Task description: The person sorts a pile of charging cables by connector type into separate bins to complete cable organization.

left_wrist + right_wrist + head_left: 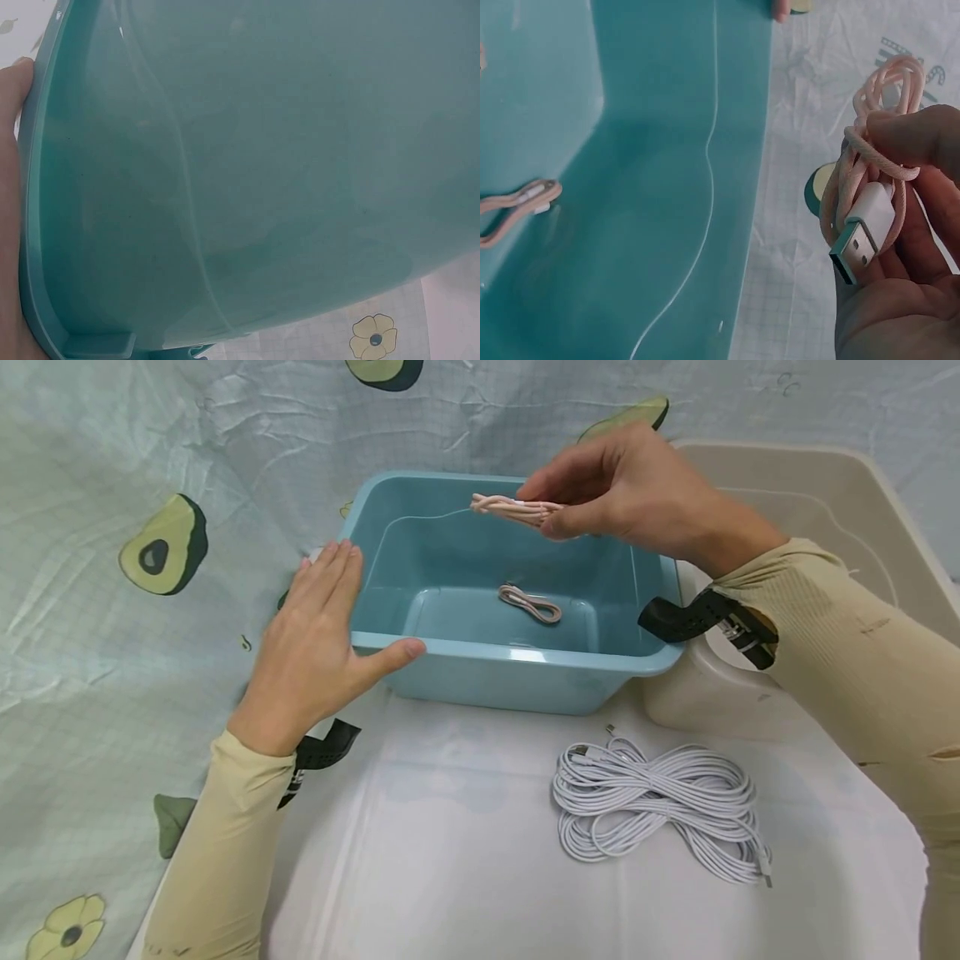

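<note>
My right hand (611, 493) pinches a bundled pink USB cable (517, 510) between thumb and fingers, above the back of the blue bin (487, 672). The right wrist view shows its white USB plug (862, 232) and a loop wound round the bundle. On the bin's floor lies another coiled pink cable (529, 603). My left hand (311, 635) rests at the bin's left front corner, fingers straight along the rim and thumb spread over the front edge. In the left wrist view the bin's wall (262, 165) fills most of the picture.
A beige bin (810, 460) stands right of the blue one, partly behind my right arm. In front, a large bundle of white cable (660, 802) lies on the white tabletop (465, 860). An avocado-print cloth (247, 443) hangs behind and to the left.
</note>
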A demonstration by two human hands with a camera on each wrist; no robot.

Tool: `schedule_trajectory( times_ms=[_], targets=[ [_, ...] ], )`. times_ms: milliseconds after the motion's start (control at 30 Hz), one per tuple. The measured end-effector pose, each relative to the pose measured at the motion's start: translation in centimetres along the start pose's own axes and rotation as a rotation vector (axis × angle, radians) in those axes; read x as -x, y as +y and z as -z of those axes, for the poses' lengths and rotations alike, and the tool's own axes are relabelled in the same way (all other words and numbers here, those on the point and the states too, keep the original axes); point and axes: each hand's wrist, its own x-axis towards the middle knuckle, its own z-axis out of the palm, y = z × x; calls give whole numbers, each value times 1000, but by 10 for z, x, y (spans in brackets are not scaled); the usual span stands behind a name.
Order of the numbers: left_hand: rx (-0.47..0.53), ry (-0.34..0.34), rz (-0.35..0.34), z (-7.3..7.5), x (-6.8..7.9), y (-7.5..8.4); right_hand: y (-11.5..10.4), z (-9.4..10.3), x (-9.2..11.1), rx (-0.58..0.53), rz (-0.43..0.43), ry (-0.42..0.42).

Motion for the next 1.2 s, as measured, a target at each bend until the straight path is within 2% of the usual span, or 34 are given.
schedule_trajectory(
  times_ms=[200, 467, 700, 1200],
  targets=[
    [-1, 8, 2, 0, 1, 0, 4, 1, -1, -15, -22, 8],
    [-3, 6, 1, 1, 1, 0, 16, 0, -3, 18, -88, 17],
    [-1, -16, 24, 1, 0, 3, 30, 0, -6, 38, -93, 2],
    [1, -10, 14, 2, 2, -1, 33, -3, -5, 98, -145, -17]
  ],
)
